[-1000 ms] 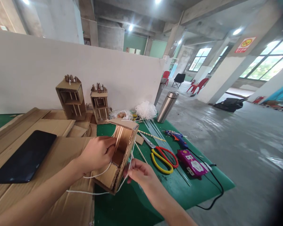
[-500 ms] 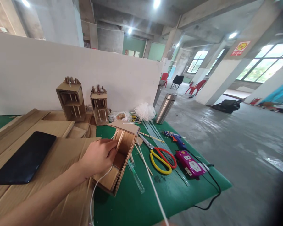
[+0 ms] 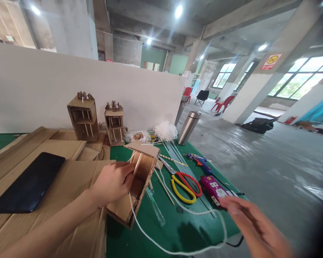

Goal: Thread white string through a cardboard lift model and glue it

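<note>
Cardboard box lies tilted left of the scissors, the left hand reaching inside it, fingers curled at a thin stick, grip hidden. Right of the scissors, well apart from the box, is the blurred right hand, near looping white string; I cannot tell whether it holds any.

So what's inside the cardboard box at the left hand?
Inside the cardboard box, at least one pale stick shows; the left hand hides its lower end and anything behind.
</note>
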Tool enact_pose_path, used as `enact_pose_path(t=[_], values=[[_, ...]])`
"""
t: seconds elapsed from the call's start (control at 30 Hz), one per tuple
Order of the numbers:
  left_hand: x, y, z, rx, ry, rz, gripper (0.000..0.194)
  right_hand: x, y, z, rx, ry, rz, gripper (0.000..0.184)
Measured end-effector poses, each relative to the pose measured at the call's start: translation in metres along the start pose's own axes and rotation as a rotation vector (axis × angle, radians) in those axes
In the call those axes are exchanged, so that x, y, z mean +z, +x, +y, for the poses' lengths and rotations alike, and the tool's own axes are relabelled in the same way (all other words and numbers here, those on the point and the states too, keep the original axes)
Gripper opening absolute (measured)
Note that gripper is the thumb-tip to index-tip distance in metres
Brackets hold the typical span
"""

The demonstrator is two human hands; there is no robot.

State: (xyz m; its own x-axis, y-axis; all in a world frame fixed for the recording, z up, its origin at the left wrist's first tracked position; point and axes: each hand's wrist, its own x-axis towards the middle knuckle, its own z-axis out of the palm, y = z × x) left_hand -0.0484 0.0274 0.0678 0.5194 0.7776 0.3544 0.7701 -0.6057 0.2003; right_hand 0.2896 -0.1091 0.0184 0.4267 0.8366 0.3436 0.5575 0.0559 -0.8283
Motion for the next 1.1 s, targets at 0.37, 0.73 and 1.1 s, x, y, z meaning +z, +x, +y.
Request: enact_pose_path(t=[0.37,0.73,1.1], values=[[0.003,-0.004,0.0,0.03,-0.046,0.042,0.02,0.117,-0.003,-0.095,-0.06,0.328,-0.453,0.064],[-0.002,-0.005,0.014,0.025,-0.244,0.154,0.018,0.15,0.021,-0.112,-0.056,0.517,-0.37,0.051],[-0.009,-0.007,0.017,0.183,-0.513,0.233,0.024,0.188,0.086,-0.087,0.059,0.771,-0.341,0.034]])
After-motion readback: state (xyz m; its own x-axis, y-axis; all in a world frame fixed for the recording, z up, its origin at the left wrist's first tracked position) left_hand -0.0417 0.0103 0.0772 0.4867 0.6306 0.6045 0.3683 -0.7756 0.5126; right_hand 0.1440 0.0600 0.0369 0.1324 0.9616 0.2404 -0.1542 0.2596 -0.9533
